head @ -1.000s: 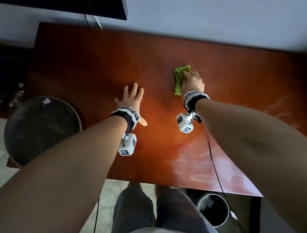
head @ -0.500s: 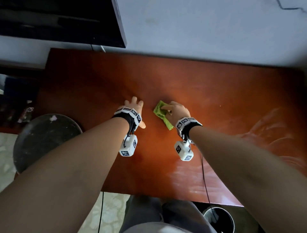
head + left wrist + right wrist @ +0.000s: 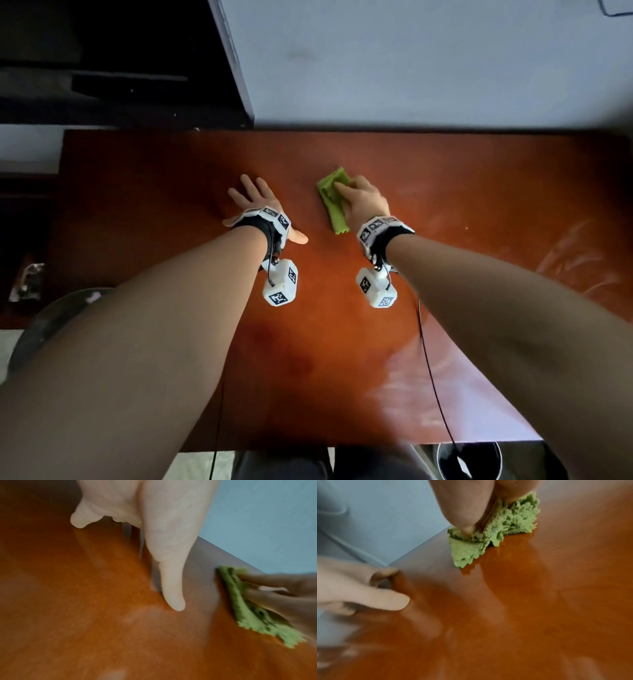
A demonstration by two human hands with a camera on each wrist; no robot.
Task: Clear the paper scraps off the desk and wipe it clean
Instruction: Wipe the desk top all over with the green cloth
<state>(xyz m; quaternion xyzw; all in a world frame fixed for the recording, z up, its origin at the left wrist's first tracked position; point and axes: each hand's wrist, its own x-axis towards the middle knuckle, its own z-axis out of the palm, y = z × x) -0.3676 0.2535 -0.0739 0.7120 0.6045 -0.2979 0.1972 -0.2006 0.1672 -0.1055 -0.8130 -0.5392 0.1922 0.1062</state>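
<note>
A crumpled green cloth (image 3: 332,198) lies on the glossy red-brown desk (image 3: 342,325), a little beyond its middle. My right hand (image 3: 363,202) bears down on the cloth (image 3: 505,524), which bunches between thumb and fingers. In the left wrist view the fingers (image 3: 283,595) lie across the cloth (image 3: 240,601). A short way left of it, my left hand (image 3: 255,198) rests flat on the wood with spread fingers and holds nothing; its thumb (image 3: 171,574) points down at the surface. No paper scraps show on the desk.
Damp wipe streaks (image 3: 582,260) mark the desk's right part. A round dark stool (image 3: 51,325) stands off the left edge and a waste bin (image 3: 469,459) under the front right corner. A black cable (image 3: 428,359) trails from my right wrist. A dark panel (image 3: 120,68) hangs at the back left.
My right hand dragged the cloth leftward and nearer, close to the left hand, then pushed it a little away again. The left hand stayed flat on the desk. The head view tilted up.
</note>
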